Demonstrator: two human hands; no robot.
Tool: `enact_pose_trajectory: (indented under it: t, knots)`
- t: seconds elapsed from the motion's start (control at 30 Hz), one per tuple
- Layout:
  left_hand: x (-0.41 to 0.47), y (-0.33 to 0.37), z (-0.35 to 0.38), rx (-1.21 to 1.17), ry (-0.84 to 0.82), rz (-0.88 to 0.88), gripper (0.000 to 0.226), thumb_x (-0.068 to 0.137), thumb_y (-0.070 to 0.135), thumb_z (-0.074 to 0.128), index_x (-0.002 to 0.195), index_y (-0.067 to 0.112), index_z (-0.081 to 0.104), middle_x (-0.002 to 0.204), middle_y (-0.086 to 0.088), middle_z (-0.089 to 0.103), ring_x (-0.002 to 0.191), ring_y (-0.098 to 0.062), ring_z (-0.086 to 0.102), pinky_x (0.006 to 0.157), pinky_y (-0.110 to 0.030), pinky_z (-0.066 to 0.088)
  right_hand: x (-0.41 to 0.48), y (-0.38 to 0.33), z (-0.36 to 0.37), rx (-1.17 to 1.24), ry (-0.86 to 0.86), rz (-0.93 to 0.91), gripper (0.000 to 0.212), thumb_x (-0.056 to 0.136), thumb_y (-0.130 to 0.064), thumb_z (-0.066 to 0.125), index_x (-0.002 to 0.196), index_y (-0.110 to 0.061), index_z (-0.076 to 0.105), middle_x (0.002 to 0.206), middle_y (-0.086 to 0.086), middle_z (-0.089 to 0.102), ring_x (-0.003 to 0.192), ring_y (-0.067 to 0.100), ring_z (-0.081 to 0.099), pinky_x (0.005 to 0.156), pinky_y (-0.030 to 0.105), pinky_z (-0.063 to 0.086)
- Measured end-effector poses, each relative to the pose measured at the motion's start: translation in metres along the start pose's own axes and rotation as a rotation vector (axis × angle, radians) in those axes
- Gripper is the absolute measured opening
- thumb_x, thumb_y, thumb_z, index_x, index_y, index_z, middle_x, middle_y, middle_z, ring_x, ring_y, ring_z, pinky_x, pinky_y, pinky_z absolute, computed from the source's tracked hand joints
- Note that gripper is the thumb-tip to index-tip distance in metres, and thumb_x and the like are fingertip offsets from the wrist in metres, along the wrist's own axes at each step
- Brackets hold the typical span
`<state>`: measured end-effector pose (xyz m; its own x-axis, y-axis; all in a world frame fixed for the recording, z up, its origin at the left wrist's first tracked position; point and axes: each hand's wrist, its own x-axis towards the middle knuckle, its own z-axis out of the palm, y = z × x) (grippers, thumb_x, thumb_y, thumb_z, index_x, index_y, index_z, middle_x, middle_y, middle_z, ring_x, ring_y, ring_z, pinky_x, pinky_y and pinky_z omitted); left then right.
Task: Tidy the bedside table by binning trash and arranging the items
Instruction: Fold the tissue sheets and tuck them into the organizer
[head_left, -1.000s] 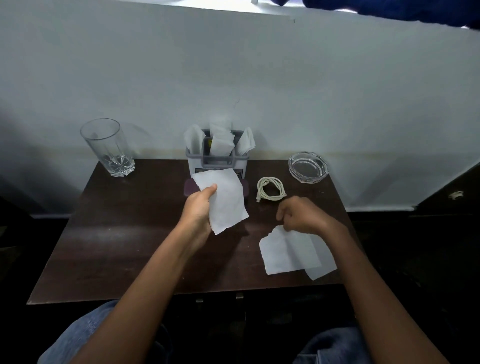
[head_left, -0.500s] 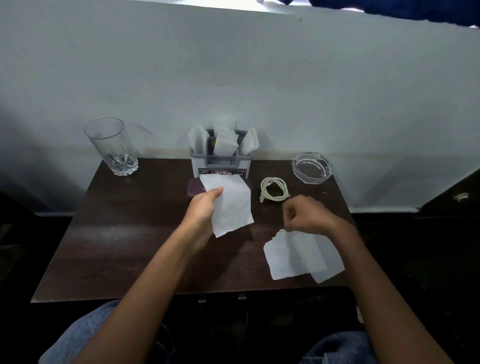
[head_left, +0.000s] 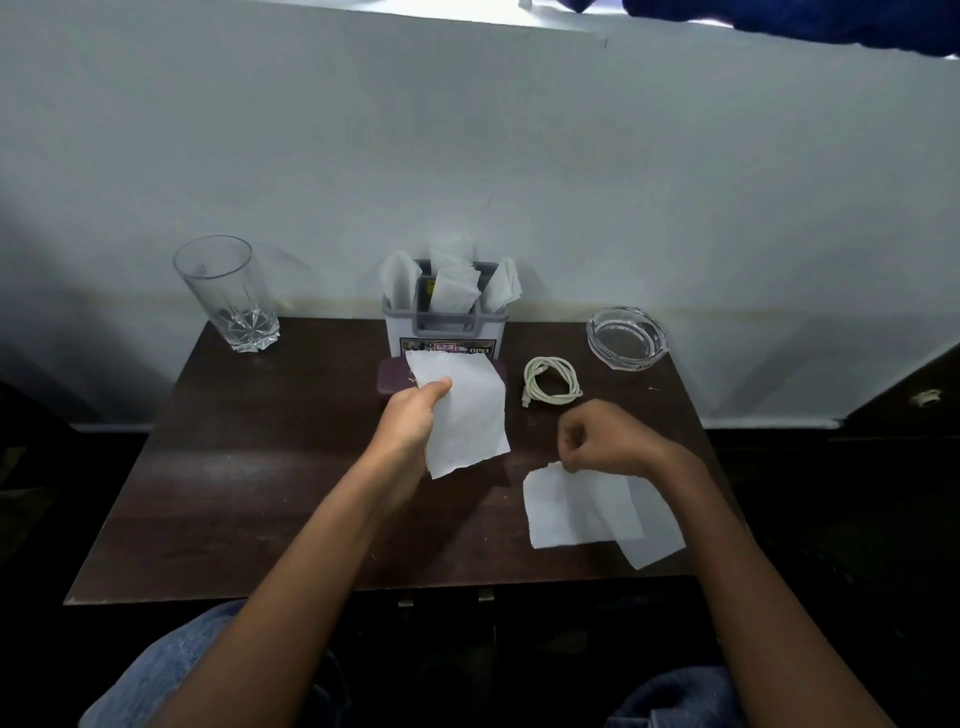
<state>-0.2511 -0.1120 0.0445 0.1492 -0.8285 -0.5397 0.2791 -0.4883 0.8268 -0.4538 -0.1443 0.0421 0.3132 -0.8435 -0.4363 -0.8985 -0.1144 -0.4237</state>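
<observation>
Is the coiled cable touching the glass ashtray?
Apart. The head view shows a strip of bare dark table between the cable and the ashtray.

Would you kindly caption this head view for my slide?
Left hand holds one tissue; right hand pinches another tissue on the table.

Table left half: bare dark wood, open from front edge to the glass at back-left corner. Back row crowded: tissue holder centre, coiled cable, ashtray right, wall close behind. Left hand holds a tissue sheet mid-table, screening the holder. Right hand pinches the edge of flat paper sheets covering front right.
</observation>
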Motion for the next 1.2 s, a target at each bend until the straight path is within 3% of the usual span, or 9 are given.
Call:
enact_pose_trajectory:
  t: [0.1,0.2,0.4,0.5,0.57,0.63,0.9,1.03,1.2]
  knots:
    - [0.0,-0.001,0.0,0.027,-0.005,0.008,0.024,0.096,0.027,0.049,0.109,0.008,0.057,0.113,-0.014,0.064,0.106,-0.033,0.061,0.099,-0.05,0.046,-0.012,-0.011,-0.017,0.195,-0.023,-0.048,0.015,0.072,-0.001,0.064,0.064,-0.013,0.061,0.087,0.016,0.07,0.08,0.025,0.065,0.073,0.034,0.054]
    - [0.001,-0.002,0.001,0.02,-0.034,0.008,0.029,0.096,0.026,0.049,0.114,0.006,0.057,0.106,-0.013,0.064,0.097,-0.031,0.061,0.089,-0.044,0.05,-0.026,-0.027,-0.032,0.334,-0.102,-0.133,0.019,0.076,0.008,0.061,0.068,-0.009,0.058,0.079,0.019,0.065,0.059,0.007,0.055,0.047,0.009,0.039]
    - [-0.002,-0.004,0.005,-0.138,-0.181,-0.014,0.018,0.097,0.015,0.044,0.095,0.006,0.06,0.075,-0.005,0.068,0.06,-0.013,0.067,0.056,-0.024,0.054,-0.031,-0.05,-0.037,0.979,0.001,-0.379,0.023,0.074,0.014,0.064,0.075,-0.009,0.059,0.072,0.007,0.063,0.064,0.011,0.06,0.063,0.018,0.05]
    - [-0.005,-0.001,0.008,-0.294,-0.291,-0.063,0.022,0.096,0.018,0.044,0.105,0.007,0.061,0.092,-0.009,0.071,0.083,-0.02,0.069,0.08,-0.037,0.054,-0.018,-0.063,-0.026,1.281,0.284,-0.225,0.024,0.076,0.012,0.063,0.074,-0.012,0.058,0.071,0.003,0.062,0.065,0.016,0.058,0.059,0.027,0.048]
    - [-0.007,0.002,0.009,-0.334,-0.312,-0.043,0.023,0.096,0.019,0.044,0.105,0.009,0.063,0.095,-0.009,0.072,0.091,-0.024,0.067,0.086,-0.041,0.053,-0.009,-0.067,-0.015,1.29,0.436,-0.082,0.024,0.075,0.009,0.064,0.072,-0.014,0.058,0.074,0.006,0.062,0.072,0.021,0.057,0.065,0.033,0.047]
    - [-0.01,0.004,0.01,-0.351,-0.318,-0.037,0.025,0.097,0.023,0.044,0.105,0.01,0.064,0.093,-0.008,0.073,0.087,-0.023,0.067,0.079,-0.039,0.054,-0.004,-0.067,-0.007,1.254,0.536,0.011,0.024,0.074,0.009,0.065,0.072,-0.014,0.058,0.075,0.005,0.061,0.075,0.021,0.057,0.069,0.033,0.046]
    - [-0.007,0.004,0.006,-0.473,-0.347,-0.091,0.052,0.095,0.051,0.036,0.104,0.011,0.068,0.098,-0.011,0.073,0.087,-0.024,0.071,0.084,-0.04,0.052,-0.001,-0.068,0.004,1.103,0.629,0.019,0.022,0.075,0.01,0.063,0.078,-0.011,0.058,0.069,0.002,0.058,0.068,0.013,0.053,0.067,0.022,0.043]
    - [-0.011,0.001,0.008,-0.363,-0.329,-0.11,0.035,0.093,0.035,0.051,0.117,0.012,0.061,0.106,-0.01,0.071,0.092,-0.025,0.068,0.084,-0.041,0.052,0.0,-0.07,0.006,1.097,0.634,0.026,0.019,0.075,0.01,0.061,0.086,-0.006,0.06,0.068,0.0,0.058,0.064,0.008,0.052,0.056,0.012,0.042]
    - [-0.012,0.001,0.01,-0.421,-0.319,-0.136,0.028,0.094,0.027,0.051,0.115,0.009,0.059,0.104,-0.011,0.07,0.091,-0.026,0.067,0.079,-0.041,0.054,0.002,-0.067,0.005,1.213,0.649,0.079,0.024,0.075,0.012,0.06,0.077,-0.012,0.058,0.077,0.001,0.06,0.071,0.012,0.056,0.068,0.025,0.047]
